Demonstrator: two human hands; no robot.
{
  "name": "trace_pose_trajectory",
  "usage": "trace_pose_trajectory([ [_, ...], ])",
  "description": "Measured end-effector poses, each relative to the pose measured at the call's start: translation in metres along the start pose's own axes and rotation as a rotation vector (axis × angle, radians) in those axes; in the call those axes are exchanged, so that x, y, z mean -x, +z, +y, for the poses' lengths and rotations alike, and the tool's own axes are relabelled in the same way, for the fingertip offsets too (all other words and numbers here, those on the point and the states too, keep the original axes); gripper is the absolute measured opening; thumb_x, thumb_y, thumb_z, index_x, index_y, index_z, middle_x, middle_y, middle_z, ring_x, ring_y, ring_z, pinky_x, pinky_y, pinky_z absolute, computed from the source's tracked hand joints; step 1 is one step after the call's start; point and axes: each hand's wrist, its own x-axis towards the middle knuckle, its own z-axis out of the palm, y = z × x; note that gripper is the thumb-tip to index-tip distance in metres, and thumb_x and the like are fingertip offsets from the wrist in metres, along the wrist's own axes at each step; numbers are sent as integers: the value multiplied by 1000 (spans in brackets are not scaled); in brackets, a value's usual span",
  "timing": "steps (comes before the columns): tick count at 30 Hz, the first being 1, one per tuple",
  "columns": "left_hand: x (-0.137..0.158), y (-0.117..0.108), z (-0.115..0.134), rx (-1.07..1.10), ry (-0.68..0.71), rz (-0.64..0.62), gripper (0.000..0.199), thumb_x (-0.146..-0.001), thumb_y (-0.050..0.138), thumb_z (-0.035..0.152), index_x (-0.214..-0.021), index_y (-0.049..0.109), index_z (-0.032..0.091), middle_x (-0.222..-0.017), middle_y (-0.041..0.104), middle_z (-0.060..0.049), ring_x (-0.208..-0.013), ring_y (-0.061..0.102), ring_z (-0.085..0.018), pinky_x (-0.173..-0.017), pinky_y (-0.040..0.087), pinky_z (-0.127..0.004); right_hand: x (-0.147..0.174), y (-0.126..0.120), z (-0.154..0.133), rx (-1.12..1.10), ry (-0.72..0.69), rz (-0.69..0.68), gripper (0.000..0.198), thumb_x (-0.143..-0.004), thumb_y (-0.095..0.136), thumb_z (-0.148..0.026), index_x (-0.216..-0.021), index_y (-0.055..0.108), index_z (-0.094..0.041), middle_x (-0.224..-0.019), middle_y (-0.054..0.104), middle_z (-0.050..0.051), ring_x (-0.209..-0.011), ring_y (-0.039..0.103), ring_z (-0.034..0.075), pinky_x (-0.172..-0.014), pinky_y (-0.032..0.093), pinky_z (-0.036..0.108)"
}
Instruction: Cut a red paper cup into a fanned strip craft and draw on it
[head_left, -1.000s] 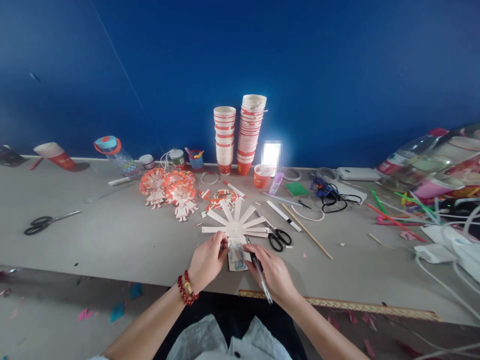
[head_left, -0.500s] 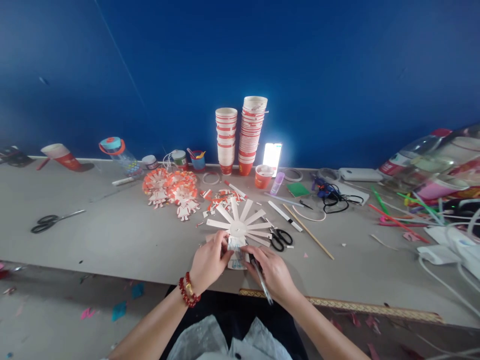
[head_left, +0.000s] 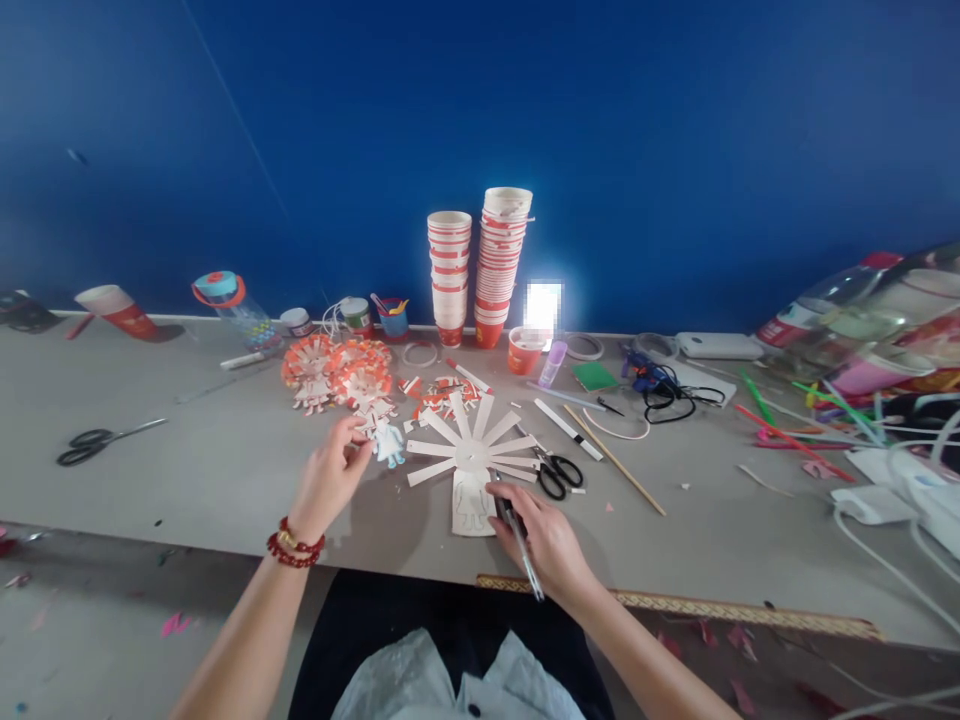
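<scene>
My left hand (head_left: 336, 478), with a red bead bracelet at the wrist, pinches a white paper figure cutout (head_left: 389, 443) edged in blue, beside the finished-looking orange-and-white paper figures (head_left: 337, 368). In front of me lies a cut-open paper cup (head_left: 471, 457), its strips fanned out like rays. The wide strip (head_left: 471, 505) nearest me bears a pencil-like outline of a figure. At that strip's right edge rests my right hand (head_left: 536, 535), closed around a pen (head_left: 525, 560) that points back toward me.
Black-handled scissors (head_left: 559, 475) lie right of the fan, near a wooden stick (head_left: 615, 460) and a white marker (head_left: 570, 430). Two tall stacks of paper cups (head_left: 501, 265) stand by the blue wall. Another pair of scissors (head_left: 105, 440) is far left. Cables (head_left: 896, 560) and straws crowd the right.
My left hand has lifted the figure cutout off the wide strip and carried it left, uncovering the drawn outline. My right hand stays by the strip with the pen.
</scene>
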Motion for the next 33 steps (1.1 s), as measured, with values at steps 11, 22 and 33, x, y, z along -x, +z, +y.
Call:
trace_pose_trajectory([
  [11, 5, 13, 42, 22, 651, -160, 12, -92, 49, 18, -101, 57, 21, -99, 62, -7, -93, 59, -20, -85, 48, -33, 2, -1, 1, -63, 81, 52, 29, -90, 54, -21, -119, 53, -22, -110, 67, 8, -84, 68, 21, -76, 52, 28],
  [22, 27, 44, 43, -45, 660, -453, 23, -93, 52, 26, -116, 53, 19, -114, 62, -8, -109, 55, -24, -98, 46, -41, 0, 1, 4, -34, 28, 65, 27, -91, 55, -20, -118, 54, -24, -107, 67, 7, -96, 64, 24, -82, 51, 32],
  [33, 31, 47, 46, -45, 644, -446, 27, -92, 55, 24, -118, 50, 19, -115, 62, -7, -110, 54, -24, -98, 46, -41, -4, -1, 2, 59, -19, 22, 33, -93, 52, -17, -125, 52, -25, -110, 65, 8, -97, 60, 27, -84, 49, 41],
])
